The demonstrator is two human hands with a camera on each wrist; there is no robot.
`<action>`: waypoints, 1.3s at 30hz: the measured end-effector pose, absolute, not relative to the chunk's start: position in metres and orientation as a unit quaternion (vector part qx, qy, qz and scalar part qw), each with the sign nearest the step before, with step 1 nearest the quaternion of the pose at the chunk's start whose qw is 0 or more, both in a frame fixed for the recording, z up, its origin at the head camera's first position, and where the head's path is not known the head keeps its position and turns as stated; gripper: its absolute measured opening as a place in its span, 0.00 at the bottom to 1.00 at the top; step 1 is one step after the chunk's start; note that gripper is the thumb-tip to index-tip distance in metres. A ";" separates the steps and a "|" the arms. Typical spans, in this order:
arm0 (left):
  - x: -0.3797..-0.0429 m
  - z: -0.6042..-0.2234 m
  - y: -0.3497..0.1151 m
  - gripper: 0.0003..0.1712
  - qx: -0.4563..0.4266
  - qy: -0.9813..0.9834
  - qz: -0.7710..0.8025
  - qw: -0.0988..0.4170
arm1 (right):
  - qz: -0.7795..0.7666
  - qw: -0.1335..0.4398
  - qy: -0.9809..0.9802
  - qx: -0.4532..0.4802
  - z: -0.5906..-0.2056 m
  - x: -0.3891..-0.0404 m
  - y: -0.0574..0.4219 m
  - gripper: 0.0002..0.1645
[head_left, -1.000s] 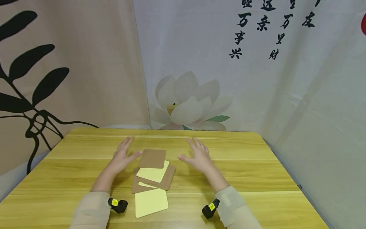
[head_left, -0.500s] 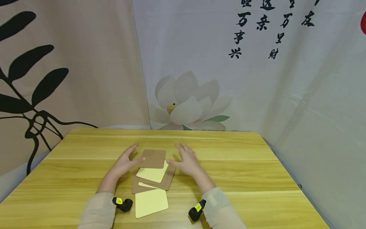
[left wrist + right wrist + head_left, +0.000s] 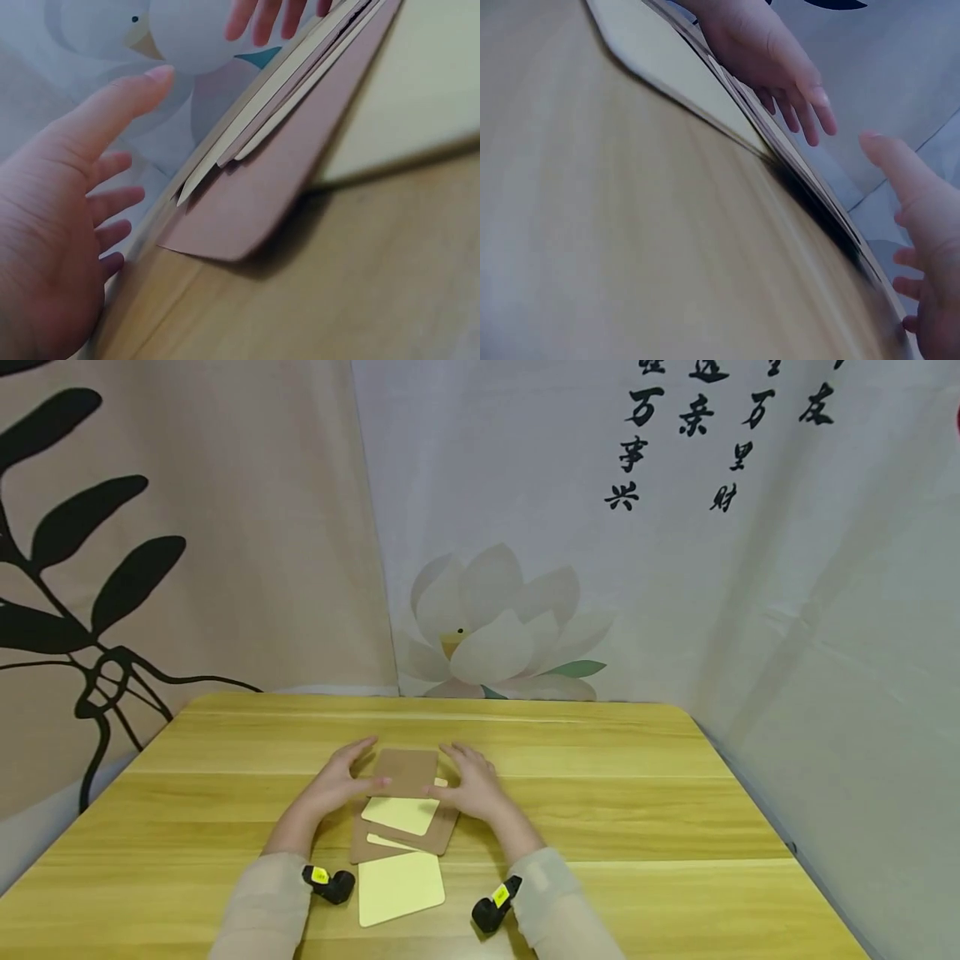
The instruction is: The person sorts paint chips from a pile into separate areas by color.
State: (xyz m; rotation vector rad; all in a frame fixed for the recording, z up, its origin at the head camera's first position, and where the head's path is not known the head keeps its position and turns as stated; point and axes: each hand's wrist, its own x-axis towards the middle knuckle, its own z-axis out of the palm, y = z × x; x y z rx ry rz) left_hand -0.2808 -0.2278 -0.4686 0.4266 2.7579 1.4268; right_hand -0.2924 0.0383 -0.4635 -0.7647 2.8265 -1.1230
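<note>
An overlapping pile of brown and pale yellow cards or boards lies in a staggered row on the table. The farthest is a small brown card (image 3: 406,772), with a yellow card (image 3: 401,815) partly under it. A larger brown card (image 3: 446,832) shows below that, and a yellow card (image 3: 401,890) lies nearest the front. My left hand (image 3: 336,785) is at the far brown card's left side, fingers spread, thumb over its edge. On the other side my right hand (image 3: 474,785) mirrors it, thumb near the card's right edge. Neither hand grips anything; whether the thumbs touch is unclear.
The cards rest on a yellow wood-grain table (image 3: 637,802). Behind it hangs a pale cloth backdrop (image 3: 675,610) printed with a lotus, dark leaves and black characters. Small black wrist cameras (image 3: 330,885) sit at both sleeves.
Both hands have come inward from wide apart to either side of the far brown card, the right hand moving farther. The cards have kept their places on the table.
</note>
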 end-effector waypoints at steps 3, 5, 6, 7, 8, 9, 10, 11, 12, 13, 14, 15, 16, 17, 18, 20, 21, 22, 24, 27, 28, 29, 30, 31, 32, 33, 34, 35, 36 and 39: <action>-0.283 -0.469 -0.226 0.54 0.133 0.890 0.436 0.004 | -0.350 0.002 0.901 -0.255 -0.465 -0.294 0.034 0.51; -0.284 -0.469 -0.225 0.55 0.135 0.899 0.417 0.004 | -0.339 0.004 0.904 -0.261 -0.466 -0.296 0.031 0.51; -0.285 -0.469 -0.224 0.55 0.135 0.903 0.408 0.003 | -0.332 0.005 0.906 -0.262 -0.467 -0.297 0.030 0.50; -0.285 -0.469 -0.224 0.55 0.134 0.907 0.398 0.003 | -0.328 0.006 0.907 -0.264 -0.468 -0.297 0.029 0.50; -0.285 -0.469 -0.224 0.55 0.135 0.911 0.389 0.002 | -0.324 0.007 0.908 -0.265 -0.469 -0.298 0.028 0.50; -0.285 -0.469 -0.224 0.55 0.137 0.914 0.381 0.000 | -0.320 0.008 0.910 -0.265 -0.470 -0.299 0.028 0.50; -0.285 -0.470 -0.224 0.55 0.139 0.917 0.374 -0.003 | -0.316 0.011 0.911 -0.265 -0.471 -0.299 0.027 0.50; -0.286 -0.470 -0.224 0.55 0.139 0.919 0.370 -0.004 | -0.314 0.012 0.911 -0.266 -0.471 -0.300 0.027 0.50; -0.286 -0.470 -0.225 0.54 0.140 0.920 0.367 -0.006 | -0.310 0.012 0.912 -0.268 -0.471 -0.300 0.026 0.51; -0.286 -0.470 -0.225 0.54 0.142 0.921 0.363 -0.007 | -0.307 0.013 0.912 -0.270 -0.472 -0.301 0.026 0.51; -0.285 -0.470 -0.225 0.54 0.144 0.922 0.360 -0.008 | -0.301 0.013 0.914 -0.272 -0.472 -0.301 0.026 0.51; -0.285 -0.470 -0.225 0.54 0.146 0.922 0.358 -0.009 | -0.294 0.015 0.915 -0.275 -0.472 -0.302 0.025 0.51; -0.285 -0.469 -0.224 0.53 0.147 0.923 0.356 -0.009 | -0.288 0.015 0.916 -0.278 -0.472 -0.303 0.025 0.51; -0.285 -0.468 -0.224 0.53 0.149 0.923 0.355 -0.008 | -0.281 0.016 0.917 -0.281 -0.472 -0.303 0.025 0.51; -0.284 -0.468 -0.224 0.53 0.150 0.924 0.353 -0.008 | -0.274 0.017 0.919 -0.284 -0.472 -0.304 0.025 0.52; -0.284 -0.467 -0.223 0.52 0.153 0.924 0.350 -0.006 | -0.266 0.023 0.920 -0.288 -0.471 -0.304 0.024 0.52; -0.284 -0.467 -0.223 0.52 0.154 0.924 0.349 -0.006 | -0.264 0.025 0.920 -0.290 -0.471 -0.305 0.024 0.52; -0.284 -0.467 -0.223 0.52 0.157 0.924 0.348 -0.005 | -0.261 0.028 0.920 -0.291 -0.470 -0.305 0.024 0.52; -0.284 -0.467 -0.223 0.51 0.163 0.924 0.345 -0.005 | -0.257 0.033 0.921 -0.293 -0.470 -0.305 0.024 0.52; -0.284 -0.468 -0.222 0.50 0.169 0.923 0.344 -0.008 | -0.250 0.036 0.922 -0.294 -0.470 -0.305 0.024 0.51; -0.283 -0.468 -0.222 0.50 0.172 0.923 0.344 -0.010 | -0.249 0.035 0.922 -0.294 -0.470 -0.305 0.024 0.51; -0.283 -0.468 -0.222 0.49 0.176 0.923 0.342 -0.011 | -0.250 0.034 0.922 -0.294 -0.470 -0.305 0.024 0.50; -0.283 -0.468 -0.222 0.49 0.179 0.923 0.340 -0.013 | -0.250 0.032 0.922 -0.294 -0.470 -0.305 0.024 0.50; -0.283 -0.468 -0.222 0.48 0.182 0.923 0.340 -0.015 | -0.250 0.030 0.922 -0.293 -0.470 -0.305 0.024 0.49; -0.283 -0.468 -0.222 0.48 0.186 0.923 0.337 -0.016 | -0.250 0.027 0.922 -0.294 -0.470 -0.305 0.024 0.49; -0.283 -0.468 -0.222 0.47 0.189 0.923 0.334 -0.016 | -0.251 0.025 0.922 -0.294 -0.470 -0.305 0.024 0.49; -0.283 -0.468 -0.222 0.46 0.193 0.923 0.332 -0.016 | -0.250 0.025 0.922 -0.293 -0.470 -0.305 0.024 0.48; -0.283 -0.468 -0.222 0.46 0.197 0.923 0.330 -0.015 | -0.251 0.025 0.922 -0.293 -0.470 -0.305 0.024 0.48; -0.283 -0.468 -0.222 0.45 0.198 0.923 0.330 -0.014 | -0.252 0.026 0.922 -0.291 -0.470 -0.305 0.024 0.48; -0.284 -0.468 -0.222 0.45 0.198 0.923 0.329 -0.012 | -0.262 0.026 0.920 -0.289 -0.470 -0.305 0.024 0.47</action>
